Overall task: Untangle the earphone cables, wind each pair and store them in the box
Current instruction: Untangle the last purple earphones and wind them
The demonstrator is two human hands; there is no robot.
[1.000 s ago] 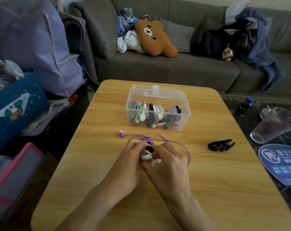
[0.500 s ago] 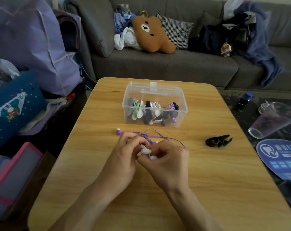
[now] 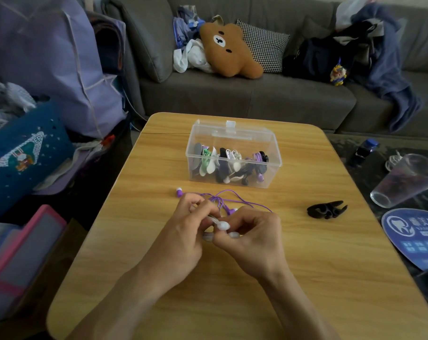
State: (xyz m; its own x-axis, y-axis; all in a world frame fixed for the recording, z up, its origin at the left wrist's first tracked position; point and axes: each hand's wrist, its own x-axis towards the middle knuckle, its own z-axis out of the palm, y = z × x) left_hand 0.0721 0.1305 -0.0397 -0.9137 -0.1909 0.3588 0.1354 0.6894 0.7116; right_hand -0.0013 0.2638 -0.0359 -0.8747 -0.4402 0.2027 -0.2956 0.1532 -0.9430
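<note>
My left hand (image 3: 186, 229) and my right hand (image 3: 252, 234) meet over the wooden table (image 3: 294, 278). Together they pinch a small white winder clip (image 3: 221, 225). A purple earphone cable (image 3: 235, 196) loops loosely on the table just beyond my fingers, and one purple earbud (image 3: 179, 192) lies off to the left of them. Farther back stands a clear plastic box (image 3: 232, 153), lid open, holding several wound earphone pairs on black, white and green winders. A black winder clip (image 3: 327, 209) lies alone on the table to the right.
A grey sofa (image 3: 245, 94) with a bear cushion (image 3: 229, 49) and clothes runs behind the table. Bags and a blue pouch (image 3: 21, 155) crowd the left side. On a dark side table at right lie a tipped clear cup (image 3: 409, 180), a small bottle (image 3: 363, 149) and a blue fan (image 3: 416, 236).
My hands have kept working the white clip against the purple cable, fingers shifting slightly. The cable loop to the right has been drawn in shorter.
</note>
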